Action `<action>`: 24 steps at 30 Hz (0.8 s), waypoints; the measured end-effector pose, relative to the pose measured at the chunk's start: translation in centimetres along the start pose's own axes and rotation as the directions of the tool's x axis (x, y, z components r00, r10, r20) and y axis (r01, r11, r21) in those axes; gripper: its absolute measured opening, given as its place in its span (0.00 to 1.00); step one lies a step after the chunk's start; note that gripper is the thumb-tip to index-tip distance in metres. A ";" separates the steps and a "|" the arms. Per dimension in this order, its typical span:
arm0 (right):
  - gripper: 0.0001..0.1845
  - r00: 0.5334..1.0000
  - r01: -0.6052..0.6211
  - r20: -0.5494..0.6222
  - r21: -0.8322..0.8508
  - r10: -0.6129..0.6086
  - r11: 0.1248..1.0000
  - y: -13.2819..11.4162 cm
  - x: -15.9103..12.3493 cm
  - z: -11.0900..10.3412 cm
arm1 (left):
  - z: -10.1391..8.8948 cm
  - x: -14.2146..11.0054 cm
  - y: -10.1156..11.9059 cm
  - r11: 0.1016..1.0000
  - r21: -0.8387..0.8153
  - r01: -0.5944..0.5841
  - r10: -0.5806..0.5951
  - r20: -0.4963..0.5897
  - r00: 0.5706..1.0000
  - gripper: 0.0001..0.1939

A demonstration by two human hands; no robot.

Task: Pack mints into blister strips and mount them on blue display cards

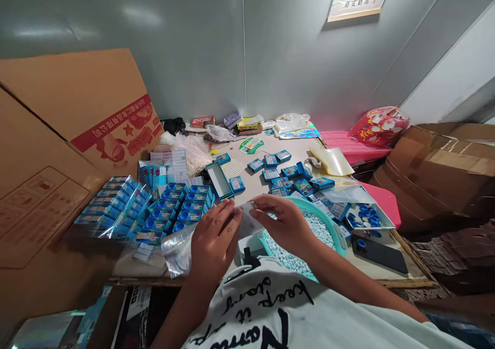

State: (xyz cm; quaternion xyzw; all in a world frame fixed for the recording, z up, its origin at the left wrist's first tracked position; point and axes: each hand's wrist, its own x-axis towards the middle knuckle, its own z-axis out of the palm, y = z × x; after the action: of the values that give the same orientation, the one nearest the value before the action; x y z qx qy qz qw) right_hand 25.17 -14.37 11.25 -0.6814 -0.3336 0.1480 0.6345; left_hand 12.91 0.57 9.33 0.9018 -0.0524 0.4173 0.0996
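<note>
Between my two hands is a piece of clear plastic film (247,220), perhaps a small bag. My right hand (286,224) pinches its far right edge between thumb and fingers. My left hand (216,235) is closed, its fingers together against the film's left side. Below my right forearm lies a turquoise basket (340,238) full of small white pellets (319,230). Beside my left hand is a crumpled roll of clear film (178,251). Rows of small blue boxes (193,204) stand further left, next to an upright open dark green tray (219,180).
Loose blue boxes (281,183) lie scattered beyond the basket. At right are a container of blue caps (365,217) and a black phone (381,253). A large cardboard carton (50,184) borders the left side; a wrapped stack of boxes (110,210) sits beside it.
</note>
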 end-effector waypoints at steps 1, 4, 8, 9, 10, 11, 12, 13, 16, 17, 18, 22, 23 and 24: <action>0.06 1.000 0.003 -0.009 0.014 -0.002 1.000 0.0 0.0 0.0 | 0.1 -0.1 0.2 1.000 0.021 0.002 -0.002 -0.006 1.000 0.27; 0.06 0.999 0.002 -0.032 0.048 -0.001 0.999 0.0 -0.1 0.1 | 0.3 0.0 0.6 0.998 0.060 -0.009 0.009 -0.003 1.000 0.26; 0.07 0.999 0.001 -0.053 0.156 0.008 0.988 0.2 0.1 -0.3 | 0.5 -0.5 1.2 0.992 0.060 -0.112 0.110 0.034 0.993 0.24; 0.07 0.998 0.002 -0.061 0.198 0.010 0.980 0.3 0.2 -0.5 | 0.6 -0.8 1.3 0.992 0.012 -0.127 0.126 0.046 0.991 0.21; 0.08 0.997 0.003 -0.073 0.236 0.015 0.972 0.4 0.5 -0.6 | 0.7 -1.2 1.5 0.989 -0.068 -0.130 0.134 0.058 0.989 0.18; 0.09 0.995 0.003 -0.093 0.266 0.023 0.964 0.6 0.7 -0.8 | 0.7 -1.7 1.7 0.979 -0.172 -0.112 0.124 0.063 0.990 0.14; 0.09 0.993 -0.004 -0.113 0.288 0.039 0.957 0.9 1.0 -1.0 | 0.6 -2.2 1.9 0.957 -0.282 -0.063 0.083 0.059 0.995 0.12; 0.10 0.989 -0.011 -0.139 0.307 0.056 0.951 1.3 1.4 -1.3 | 0.5 -2.6 2.1 0.921 -0.390 0.012 0.006 0.047 0.999 0.12; 0.16 0.967 -0.058 -0.214 0.348 0.139 0.936 3.7 2.5 -2.7 | -0.8 -3.6 1.7 0.745 -0.600 0.291 -0.418 -0.080 0.905 0.11; 0.19 0.956 -0.090 -0.235 0.340 0.177 0.936 4.9 2.7 -3.4 | -1.5 -3.8 1.2 0.682 -0.637 0.360 -0.560 -0.138 0.817 0.11; 0.21 0.944 -0.142 -0.249 0.288 0.218 0.947 6.2 2.8 -4.2 | -2.4 -4.0 0.4 0.625 -0.663 0.412 -0.673 -0.189 0.715 0.11; 0.26 0.887 -0.430 -0.279 -0.202 0.369 0.880 11.8 1.9 -7.0 | -6.1 -4.8 -4.2 0.441 -0.703 0.558 -0.885 -0.238 0.400 0.17; 0.28 0.874 -0.470 -0.282 -0.282 0.396 0.836 12.8 1.5 -7.3 | -7.0 -5.1 -5.4 0.403 -0.703 0.586 -0.907 -0.223 0.356 0.20; 0.30 0.862 -0.498 -0.300 -0.351 0.409 0.793 13.7 1.0 -7.3 | -7.8 -5.5 -6.5 0.364 -0.698 0.616 -0.925 -0.196 0.325 0.22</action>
State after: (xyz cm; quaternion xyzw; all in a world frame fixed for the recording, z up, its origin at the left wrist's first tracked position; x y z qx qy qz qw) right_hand 34.15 -18.93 -0.57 -0.8724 -0.1149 0.1497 0.4510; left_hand 4.75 8.72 9.15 0.5718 0.3311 0.5253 0.5362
